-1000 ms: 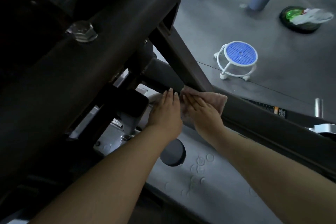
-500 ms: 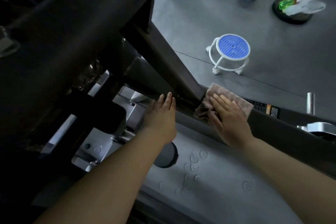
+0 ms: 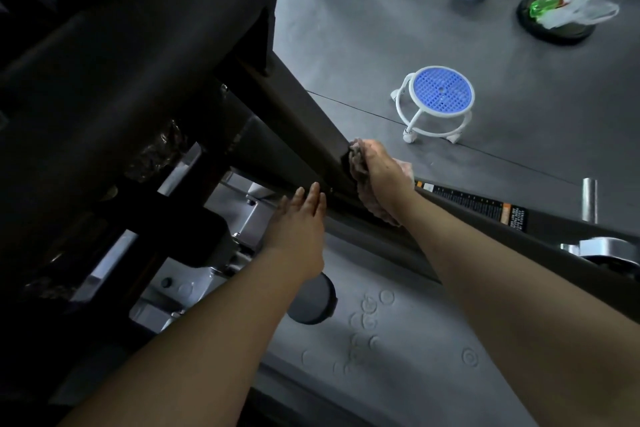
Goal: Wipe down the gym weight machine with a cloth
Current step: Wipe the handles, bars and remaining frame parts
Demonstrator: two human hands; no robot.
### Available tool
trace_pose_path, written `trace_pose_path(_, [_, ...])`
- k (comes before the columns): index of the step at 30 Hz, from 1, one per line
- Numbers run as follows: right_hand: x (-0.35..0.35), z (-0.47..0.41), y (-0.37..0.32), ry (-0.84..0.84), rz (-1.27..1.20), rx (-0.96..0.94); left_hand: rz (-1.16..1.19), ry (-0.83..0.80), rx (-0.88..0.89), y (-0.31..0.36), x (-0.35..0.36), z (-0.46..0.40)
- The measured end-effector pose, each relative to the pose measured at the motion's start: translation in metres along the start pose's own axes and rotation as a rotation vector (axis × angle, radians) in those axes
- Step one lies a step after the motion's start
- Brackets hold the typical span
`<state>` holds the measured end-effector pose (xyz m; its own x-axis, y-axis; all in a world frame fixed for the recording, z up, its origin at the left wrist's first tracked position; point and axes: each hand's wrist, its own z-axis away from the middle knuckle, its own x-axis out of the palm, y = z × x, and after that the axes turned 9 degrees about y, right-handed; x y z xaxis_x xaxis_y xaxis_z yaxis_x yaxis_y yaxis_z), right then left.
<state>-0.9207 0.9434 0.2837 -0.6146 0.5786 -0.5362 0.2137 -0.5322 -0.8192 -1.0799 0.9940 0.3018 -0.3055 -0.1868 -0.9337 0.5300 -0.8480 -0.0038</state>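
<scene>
Cloth point(image 3: 363, 180): pinkish, bunched against the dark sloping frame bar point(image 3: 301, 121) of the weight machine, where the bar meets the lower rail. Right hand point(image 3: 382, 177) lies over cloth, fingers curled round it, pressing it to the bar. Left hand point(image 3: 301, 222) flat, fingers straight and close together, tips by the rail edge, holding nothing. Blue-topped stool point(image 3: 440, 94) on floor beyond

Dark diagonal frame beam point(image 3: 298, 121) and thick upper bar point(image 3: 138, 55) crowding the left; steel brackets point(image 3: 242, 218) sitting below them; grey platform point(image 3: 398, 340) lying open between forearms; floor beyond beam interrupted by blue-topped stool point(image 3: 440, 94)
</scene>
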Motion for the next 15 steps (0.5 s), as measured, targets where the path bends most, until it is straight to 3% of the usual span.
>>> trace_pose_path(7, [-0.01,0.018,0.024,0.024,0.281,-0.179,-0.085,-0.026,0.02,0.001,-0.008,-0.001])
trace_pose_path(12, [-0.037,0.051,0.041,-0.033,0.419,-0.171,-0.202,-0.022,0.071,0.001,-0.026,0.01])
trace_pose_path(15, [-0.037,0.071,0.029,0.08,0.526,-0.258,-0.296,-0.011,0.161,-0.001,-0.054,0.031])
